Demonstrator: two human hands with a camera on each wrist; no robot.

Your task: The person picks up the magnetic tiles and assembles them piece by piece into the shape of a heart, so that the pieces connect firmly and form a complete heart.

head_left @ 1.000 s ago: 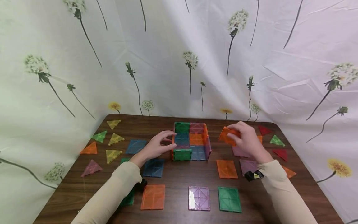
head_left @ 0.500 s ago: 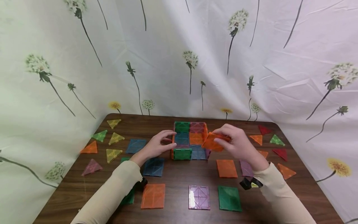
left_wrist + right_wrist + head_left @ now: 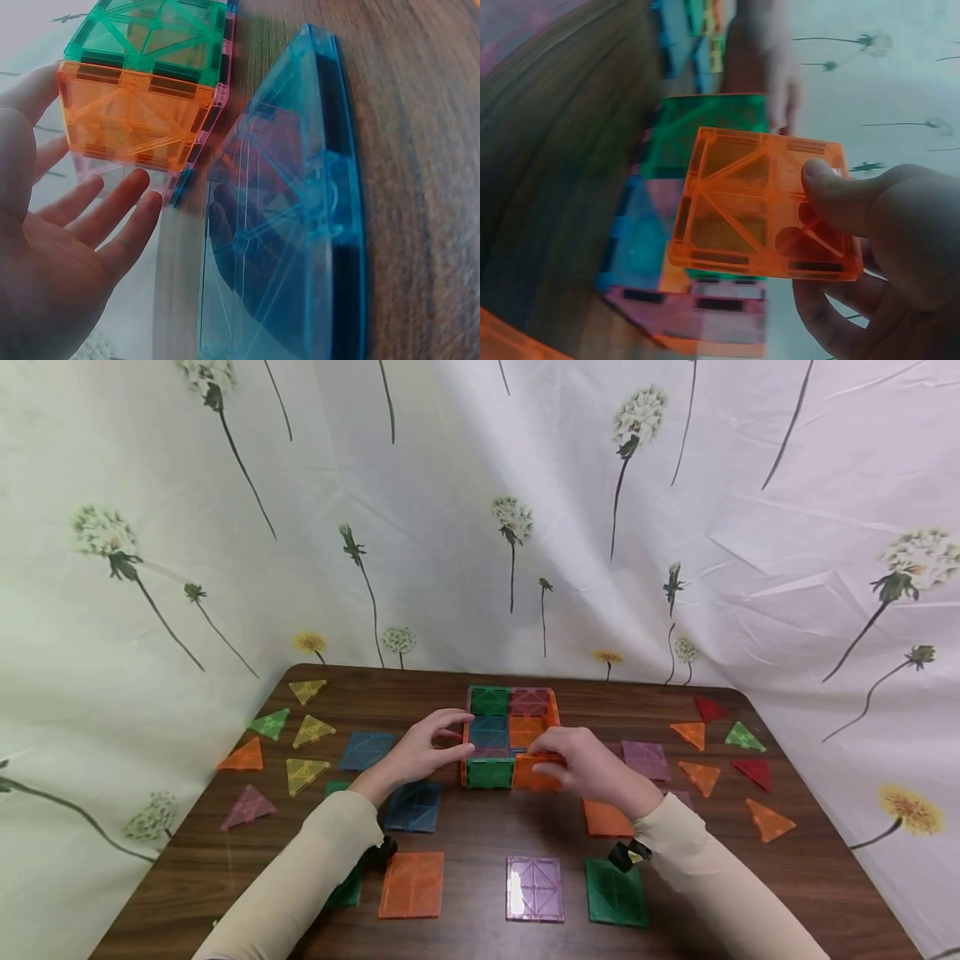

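A low box of see-through magnetic tiles stands at the table's far middle, with a green front tile (image 3: pixel 489 774) and coloured squares as its floor. My right hand (image 3: pixel 592 767) pinches an orange square tile (image 3: pixel 735 202) between thumb and fingers. It holds this tile upright at the box's front right, beside the green one; the exact contact cannot be told. My left hand (image 3: pixel 420 752) rests at the box's left side with relaxed, spread fingers. In the left wrist view its fingertips lie by the orange wall tile (image 3: pixel 135 120).
Flat blue tiles (image 3: pixel 414 807), an orange tile (image 3: pixel 411 885), a clear purple tile (image 3: pixel 534 889) and a green tile (image 3: pixel 617 893) lie nearer the front. Several triangles, such as a yellow triangle (image 3: pixel 306 775) and a red triangle (image 3: pixel 752 773), flank both sides. A flowered curtain (image 3: pixel 450 527) hangs behind.
My right hand has carried the orange square tile leftward and down, from right of the box to its front right side. The left hand has stayed put.
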